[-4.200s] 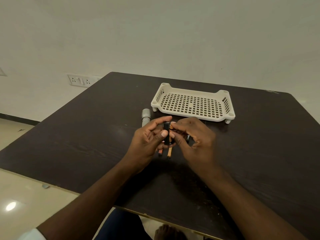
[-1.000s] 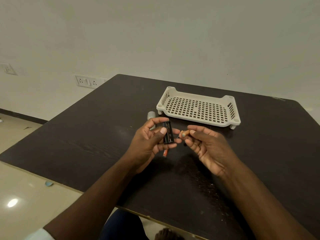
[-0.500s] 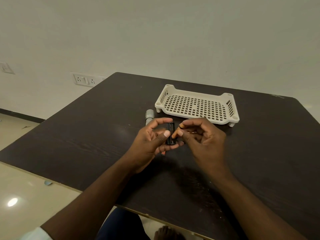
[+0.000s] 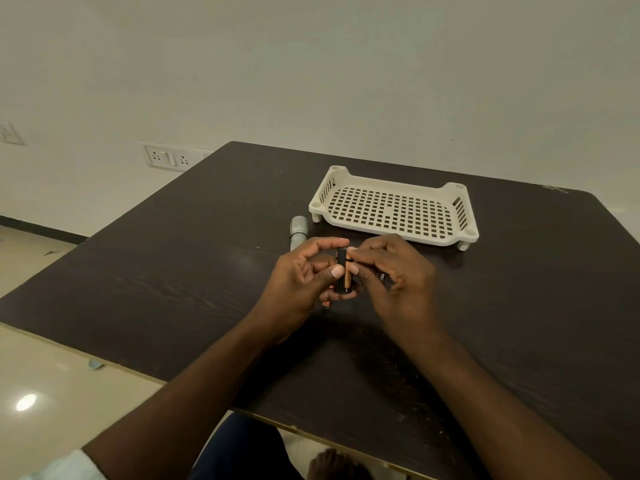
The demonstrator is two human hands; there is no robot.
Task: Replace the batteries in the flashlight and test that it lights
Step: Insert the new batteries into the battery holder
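My left hand grips a small black battery holder, held upright above the dark table. My right hand presses a copper-and-black battery into the holder with its fingertips. The grey flashlight body lies on the table just behind my left hand, partly hidden by it. Under my left hand, the tip of a reddish battery lies on the table. A dark object shows behind my right fingers; what it is I cannot tell.
A white perforated plastic tray stands on the table behind my hands. The table's near edge runs close to my body, with tiled floor to the left. A wall socket plate sits beyond the table's left corner.
My right hand, which held the copper battery apart from the holder a second ago, has moved left. The battery now lies against the holder. My left hand has stayed put.
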